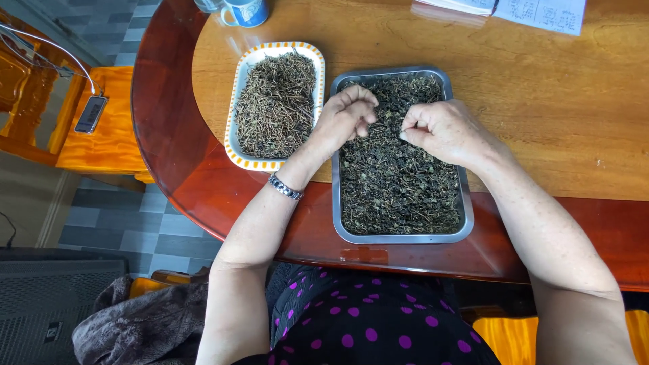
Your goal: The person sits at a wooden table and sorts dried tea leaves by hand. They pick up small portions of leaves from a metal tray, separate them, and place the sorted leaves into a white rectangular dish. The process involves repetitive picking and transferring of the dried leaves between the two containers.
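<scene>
Hands sort dried leaves over a steel tray [401,237] at the near edge of a round wooden bench [554,88]. The left hand [346,116] is curled, fingertips pinched on a small piece; the right hand [443,130] is likewise closed, pinching a bit of the dark dried leaves [399,182]. To the left sits an orange-rimmed dish [234,94] heaped with brown stems [276,101]. Judged from this, clean sorting means small pinches, worked low over the tray so nothing scatters. A blue mug [245,11] stands far left.
</scene>
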